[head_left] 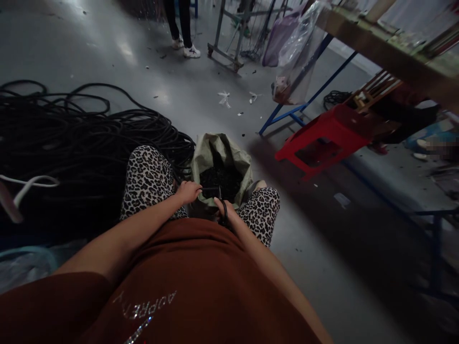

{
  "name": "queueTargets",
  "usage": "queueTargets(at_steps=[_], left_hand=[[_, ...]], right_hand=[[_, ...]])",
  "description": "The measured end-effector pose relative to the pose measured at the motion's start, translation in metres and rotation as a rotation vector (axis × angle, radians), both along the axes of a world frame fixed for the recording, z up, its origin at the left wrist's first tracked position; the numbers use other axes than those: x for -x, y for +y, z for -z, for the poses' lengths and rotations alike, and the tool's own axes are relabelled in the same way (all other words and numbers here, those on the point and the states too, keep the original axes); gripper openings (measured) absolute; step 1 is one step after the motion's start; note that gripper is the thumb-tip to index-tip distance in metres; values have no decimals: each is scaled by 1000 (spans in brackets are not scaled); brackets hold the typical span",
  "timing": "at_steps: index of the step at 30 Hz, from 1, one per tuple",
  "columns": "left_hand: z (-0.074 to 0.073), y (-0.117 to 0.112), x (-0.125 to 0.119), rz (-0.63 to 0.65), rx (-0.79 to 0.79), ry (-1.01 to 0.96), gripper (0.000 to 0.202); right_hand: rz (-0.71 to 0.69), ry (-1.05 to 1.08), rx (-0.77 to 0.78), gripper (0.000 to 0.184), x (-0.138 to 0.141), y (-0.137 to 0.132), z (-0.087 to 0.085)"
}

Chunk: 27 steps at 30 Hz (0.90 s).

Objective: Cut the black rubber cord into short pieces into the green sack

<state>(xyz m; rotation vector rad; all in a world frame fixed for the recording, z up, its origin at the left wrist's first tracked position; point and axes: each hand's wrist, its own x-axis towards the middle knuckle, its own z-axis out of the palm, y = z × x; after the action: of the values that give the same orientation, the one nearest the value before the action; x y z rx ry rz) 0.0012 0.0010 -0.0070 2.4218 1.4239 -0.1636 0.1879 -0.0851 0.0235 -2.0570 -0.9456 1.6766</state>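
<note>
I sit with a green woven sack [210, 153] between my knees; it holds dark scraps. My left hand [188, 191] is closed around a thin black cable [208, 189] that runs to the right over the sack's mouth. My right hand [224, 210] is closed on black-handled scissors [221, 203], whose blades point up at the cable just above the sack's near rim. The two hands are a short span apart.
A big heap of black cable [71, 143] fills the floor on my left. A red plastic stool [322, 138] lies tipped on the right under a blue-legged workbench [304, 102]. Another person's legs [182, 28] stand far back beside a metal trolley [229, 43].
</note>
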Motion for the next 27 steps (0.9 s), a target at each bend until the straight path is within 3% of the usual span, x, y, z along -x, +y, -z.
queueTargets(at_steps=[12, 21, 27], left_hand=[[0, 1, 0, -17, -5, -43, 31], [-1, -3, -1, 39, -3, -48, 32], [-8, -5, -3, 98, 17, -36, 32]], right_hand=[[-125, 37, -30, 37, 2, 0, -9], [-109, 39, -35, 37, 3, 0, -11], [-88, 40, -19, 37, 3, 2, -3]])
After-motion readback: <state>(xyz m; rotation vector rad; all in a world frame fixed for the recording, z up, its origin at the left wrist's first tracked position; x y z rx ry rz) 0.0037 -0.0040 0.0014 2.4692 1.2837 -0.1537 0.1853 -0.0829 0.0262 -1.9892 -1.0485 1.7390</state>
